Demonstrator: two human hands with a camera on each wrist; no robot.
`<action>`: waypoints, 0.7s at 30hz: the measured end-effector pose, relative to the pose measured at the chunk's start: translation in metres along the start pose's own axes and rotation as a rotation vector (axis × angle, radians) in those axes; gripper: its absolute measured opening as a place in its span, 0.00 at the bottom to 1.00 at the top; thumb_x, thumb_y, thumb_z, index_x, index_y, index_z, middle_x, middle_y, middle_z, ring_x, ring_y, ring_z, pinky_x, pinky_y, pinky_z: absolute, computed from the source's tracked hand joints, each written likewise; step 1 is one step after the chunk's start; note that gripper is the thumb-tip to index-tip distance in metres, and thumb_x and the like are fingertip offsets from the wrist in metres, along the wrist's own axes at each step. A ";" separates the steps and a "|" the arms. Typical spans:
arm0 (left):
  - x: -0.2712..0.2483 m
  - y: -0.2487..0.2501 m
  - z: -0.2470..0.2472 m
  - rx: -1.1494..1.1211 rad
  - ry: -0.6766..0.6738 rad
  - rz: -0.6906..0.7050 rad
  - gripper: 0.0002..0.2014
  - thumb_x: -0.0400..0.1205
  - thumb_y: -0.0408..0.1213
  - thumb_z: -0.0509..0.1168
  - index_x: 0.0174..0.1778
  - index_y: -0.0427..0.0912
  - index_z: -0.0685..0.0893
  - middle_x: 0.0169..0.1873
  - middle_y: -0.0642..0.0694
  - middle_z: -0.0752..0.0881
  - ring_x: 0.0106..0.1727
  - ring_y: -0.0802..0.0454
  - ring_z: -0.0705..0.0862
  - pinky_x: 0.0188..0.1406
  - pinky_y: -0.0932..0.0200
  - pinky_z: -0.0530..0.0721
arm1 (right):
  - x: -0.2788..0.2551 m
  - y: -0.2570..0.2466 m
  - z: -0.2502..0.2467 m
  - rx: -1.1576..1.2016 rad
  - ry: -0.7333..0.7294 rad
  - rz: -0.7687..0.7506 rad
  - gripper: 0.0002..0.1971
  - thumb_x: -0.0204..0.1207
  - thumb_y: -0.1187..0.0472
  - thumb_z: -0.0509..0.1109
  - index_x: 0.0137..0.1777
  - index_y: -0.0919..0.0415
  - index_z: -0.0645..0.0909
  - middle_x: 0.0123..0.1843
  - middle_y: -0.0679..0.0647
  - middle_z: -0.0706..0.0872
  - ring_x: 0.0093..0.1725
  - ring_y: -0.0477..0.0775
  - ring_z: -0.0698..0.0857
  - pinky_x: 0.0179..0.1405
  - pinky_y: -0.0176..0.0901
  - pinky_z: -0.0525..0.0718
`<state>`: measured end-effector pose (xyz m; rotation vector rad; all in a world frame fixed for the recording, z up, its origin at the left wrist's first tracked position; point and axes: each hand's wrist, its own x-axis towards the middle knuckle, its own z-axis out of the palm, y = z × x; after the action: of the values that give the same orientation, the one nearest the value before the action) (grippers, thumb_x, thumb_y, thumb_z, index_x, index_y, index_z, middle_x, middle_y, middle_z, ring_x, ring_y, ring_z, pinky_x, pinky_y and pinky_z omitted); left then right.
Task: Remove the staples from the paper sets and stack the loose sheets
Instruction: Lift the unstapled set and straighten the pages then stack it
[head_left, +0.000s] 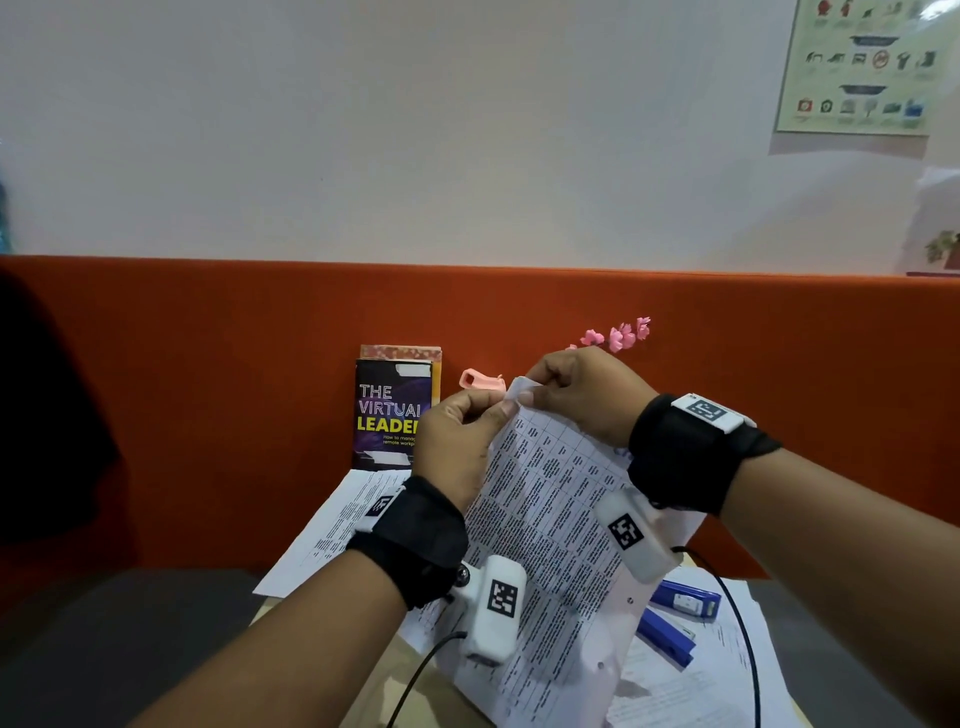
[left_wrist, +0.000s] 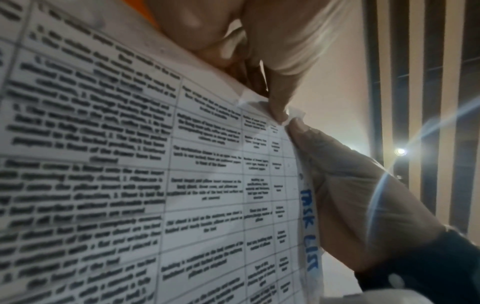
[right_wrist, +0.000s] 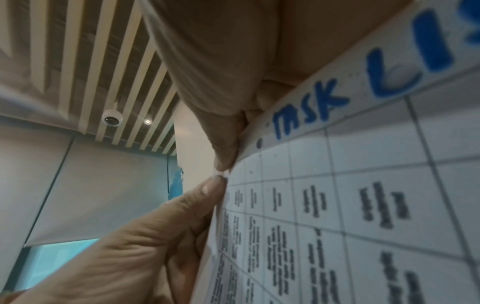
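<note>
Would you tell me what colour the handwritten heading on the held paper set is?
Blue. The handwritten heading on the paper set shows best in the right wrist view.

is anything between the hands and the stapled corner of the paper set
Nothing visible. The left hand and the right hand both pinch the top corner of the paper set, fingertips directly on the paper.

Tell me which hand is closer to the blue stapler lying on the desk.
Right. The right hand is up at the paper set's top corner, above the blue stapler; the left hand pinches that corner farther left.
</note>
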<state>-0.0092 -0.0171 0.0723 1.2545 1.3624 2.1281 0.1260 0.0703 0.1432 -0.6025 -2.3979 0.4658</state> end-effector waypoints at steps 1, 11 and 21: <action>0.000 0.001 0.000 0.006 0.001 0.000 0.03 0.78 0.33 0.75 0.45 0.39 0.91 0.43 0.40 0.92 0.53 0.38 0.89 0.60 0.38 0.87 | 0.000 0.000 0.000 0.013 0.000 0.001 0.06 0.77 0.51 0.75 0.45 0.52 0.87 0.41 0.50 0.91 0.43 0.55 0.88 0.45 0.52 0.88; -0.003 0.005 -0.001 0.011 -0.011 -0.026 0.05 0.78 0.34 0.75 0.48 0.41 0.92 0.45 0.45 0.93 0.53 0.48 0.91 0.61 0.44 0.87 | -0.002 0.000 -0.001 0.030 0.026 -0.023 0.09 0.77 0.49 0.75 0.44 0.53 0.89 0.42 0.50 0.91 0.43 0.54 0.89 0.47 0.55 0.90; -0.014 0.005 0.002 0.300 0.029 0.291 0.11 0.82 0.39 0.71 0.59 0.53 0.90 0.48 0.60 0.91 0.52 0.68 0.87 0.54 0.61 0.88 | -0.003 -0.003 0.001 0.025 0.053 -0.041 0.09 0.79 0.50 0.73 0.42 0.52 0.88 0.41 0.49 0.91 0.43 0.55 0.89 0.47 0.55 0.90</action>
<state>0.0014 -0.0274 0.0700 1.6311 1.6460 2.1912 0.1266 0.0654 0.1422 -0.5469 -2.3460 0.4557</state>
